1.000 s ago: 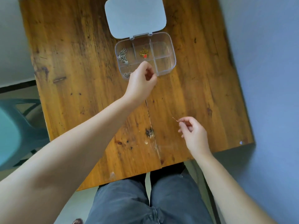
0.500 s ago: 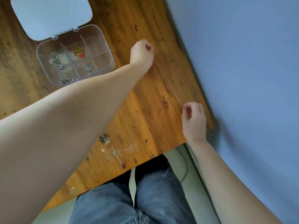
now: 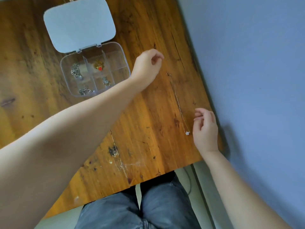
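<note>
A thin silver necklace chain [image 3: 178, 103] lies stretched out straight on the wooden table [image 3: 148, 129] near its right edge, with a small white pendant [image 3: 187, 133] at its near end. My left hand [image 3: 146, 68] hovers just left of the chain's far end, fingers loosely curled, holding nothing. Beside the pendant end is my right hand [image 3: 205, 129], fingers relaxed and empty. A clear compartment box [image 3: 94, 70] with its white lid [image 3: 79, 24] flipped open sits to the left of my left hand, holding several small jewellery pieces.
A blue-grey wall [image 3: 255, 80] runs close along the table's right edge. My legs in grey jeans [image 3: 137, 209] are under the near edge. A crack and dark knots [image 3: 113, 151] mark the tabletop.
Both hands pinched the chain's ends taut half a second ago; now the chain lies flat on the table and both hands have let go. The view has shifted slightly left.
</note>
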`<move>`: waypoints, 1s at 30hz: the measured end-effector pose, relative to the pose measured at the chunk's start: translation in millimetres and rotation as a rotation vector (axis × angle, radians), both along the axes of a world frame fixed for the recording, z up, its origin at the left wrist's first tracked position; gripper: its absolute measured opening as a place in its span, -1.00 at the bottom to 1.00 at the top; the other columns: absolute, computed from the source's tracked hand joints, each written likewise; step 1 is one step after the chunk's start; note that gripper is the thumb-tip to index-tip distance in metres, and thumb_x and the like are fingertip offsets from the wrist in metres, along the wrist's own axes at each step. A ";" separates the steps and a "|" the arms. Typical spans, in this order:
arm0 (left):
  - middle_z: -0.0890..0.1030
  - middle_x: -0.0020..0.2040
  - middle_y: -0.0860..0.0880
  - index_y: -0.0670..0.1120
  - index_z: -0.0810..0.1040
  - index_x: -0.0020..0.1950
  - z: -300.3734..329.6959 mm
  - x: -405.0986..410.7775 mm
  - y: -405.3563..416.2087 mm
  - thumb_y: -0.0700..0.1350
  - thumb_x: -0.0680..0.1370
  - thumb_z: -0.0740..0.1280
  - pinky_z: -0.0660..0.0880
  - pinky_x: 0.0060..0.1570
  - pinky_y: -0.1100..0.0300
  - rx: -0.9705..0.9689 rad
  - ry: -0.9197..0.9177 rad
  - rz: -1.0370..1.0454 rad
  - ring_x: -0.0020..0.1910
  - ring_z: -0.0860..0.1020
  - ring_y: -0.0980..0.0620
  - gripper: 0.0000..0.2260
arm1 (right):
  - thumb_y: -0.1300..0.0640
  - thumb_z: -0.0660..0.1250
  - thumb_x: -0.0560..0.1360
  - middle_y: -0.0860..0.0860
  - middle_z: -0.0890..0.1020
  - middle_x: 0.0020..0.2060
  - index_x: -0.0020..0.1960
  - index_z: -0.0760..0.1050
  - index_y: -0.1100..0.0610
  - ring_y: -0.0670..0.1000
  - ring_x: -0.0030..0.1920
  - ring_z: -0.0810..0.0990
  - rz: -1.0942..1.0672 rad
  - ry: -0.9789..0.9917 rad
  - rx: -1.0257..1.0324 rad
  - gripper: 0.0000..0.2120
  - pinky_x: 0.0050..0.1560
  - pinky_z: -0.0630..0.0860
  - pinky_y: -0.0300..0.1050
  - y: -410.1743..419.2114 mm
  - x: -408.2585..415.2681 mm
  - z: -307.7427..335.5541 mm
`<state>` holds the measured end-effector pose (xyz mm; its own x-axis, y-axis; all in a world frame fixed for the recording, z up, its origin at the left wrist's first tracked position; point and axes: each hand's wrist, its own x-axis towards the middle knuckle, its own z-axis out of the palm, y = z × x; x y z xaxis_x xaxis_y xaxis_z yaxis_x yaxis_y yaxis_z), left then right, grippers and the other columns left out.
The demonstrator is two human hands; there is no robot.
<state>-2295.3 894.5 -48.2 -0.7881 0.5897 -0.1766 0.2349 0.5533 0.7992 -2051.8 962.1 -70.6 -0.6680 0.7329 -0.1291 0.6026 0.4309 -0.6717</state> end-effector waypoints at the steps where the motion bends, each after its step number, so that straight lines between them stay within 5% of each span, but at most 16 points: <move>1: 0.55 -0.11 0.07 -0.02 0.54 0.04 7.5 -6.5 -15.2 -0.18 0.60 0.19 0.46 -0.27 0.43 0.019 -0.015 0.045 -0.16 0.54 0.12 -0.85 | 0.32 0.16 0.55 0.10 0.55 0.04 0.17 0.46 0.18 -0.06 -0.02 0.53 0.015 0.027 -0.009 -0.76 -0.09 0.39 -0.55 5.3 -20.3 4.3; 10: 0.58 -0.27 0.07 0.00 0.58 -0.10 26.4 -66.5 -175.7 -0.18 0.54 0.21 0.48 -0.27 0.30 0.034 -0.029 0.568 -0.33 0.53 0.19 -0.83 | 0.25 0.12 0.58 0.06 0.60 0.00 0.13 0.49 0.14 0.01 -0.01 0.60 0.295 0.189 -0.095 -0.77 -0.10 0.43 -0.42 -2.8 -225.1 24.9; 13: 0.59 -0.11 0.02 -0.07 0.58 0.03 17.8 -93.9 -193.4 -0.15 0.52 0.22 0.50 -0.07 0.16 -0.016 -0.037 0.755 -0.09 0.56 0.06 -0.83 | 0.16 0.12 0.60 0.07 0.56 0.19 0.29 0.41 0.10 0.05 0.16 0.56 0.277 0.064 -0.241 -0.72 0.02 0.52 -0.27 -11.8 -283.7 17.2; 16: 0.55 0.18 -0.07 -0.12 0.42 0.33 8.4 -133.5 -186.4 -0.03 0.54 0.26 0.49 0.12 0.08 -0.008 -0.309 0.862 0.15 0.53 -0.07 -0.62 | 0.07 0.11 0.62 0.05 0.47 0.34 0.45 0.24 0.13 0.08 0.31 0.45 0.185 -0.080 -0.632 -0.59 0.17 0.53 0.00 -19.9 -337.0 12.1; 19: 0.56 0.22 -0.12 -0.15 0.43 0.34 7.3 -157.6 -172.7 -0.15 0.56 0.27 0.54 0.05 0.13 0.106 -0.476 0.841 0.09 0.55 -0.08 -0.66 | 0.21 0.13 0.60 -0.03 0.62 0.07 0.32 0.43 0.15 0.03 0.13 0.56 0.167 -0.026 -0.772 -0.69 -0.16 0.54 -0.17 -23.5 -359.8 15.4; 24: 0.59 -0.03 -0.05 -0.07 0.53 0.01 20.7 -161.6 -178.3 -0.29 0.52 0.27 0.51 -0.24 0.32 0.112 -0.261 0.736 -0.08 0.55 0.02 -0.84 | 0.24 0.22 0.56 -0.01 0.63 0.12 0.19 0.54 0.09 0.00 0.14 0.57 0.240 0.066 -0.628 -0.74 0.09 0.56 -0.10 -15.6 -344.3 31.1; 27: 0.61 -0.14 0.01 -0.05 0.56 -0.07 28.4 -142.6 -196.3 -0.29 0.49 0.27 0.41 -0.38 0.45 0.123 -0.153 0.570 -0.25 0.52 0.18 -0.84 | 0.20 0.30 0.54 -0.04 0.65 0.05 0.16 0.58 0.12 -0.11 0.06 0.60 0.414 0.146 -0.456 -0.78 0.07 0.50 -0.30 -7.9 -309.0 48.3; 30: 0.64 -0.09 0.04 -0.02 0.61 -0.05 24.5 -113.3 -215.1 -0.31 0.48 0.29 0.52 -0.08 0.28 0.018 0.010 0.339 -0.10 0.58 0.18 -0.79 | 0.23 0.27 0.56 0.03 0.62 0.15 0.21 0.56 0.17 -0.14 0.15 0.55 0.648 0.094 -0.271 -0.76 0.16 0.42 -0.40 -5.3 -271.2 48.0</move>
<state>-2408.6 679.4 -23.6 -0.9416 0.2964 -0.1598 0.0476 0.5868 0.8083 -2323.0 956.8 -22.6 -0.9762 0.1340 -0.1705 0.2149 0.4937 -0.8427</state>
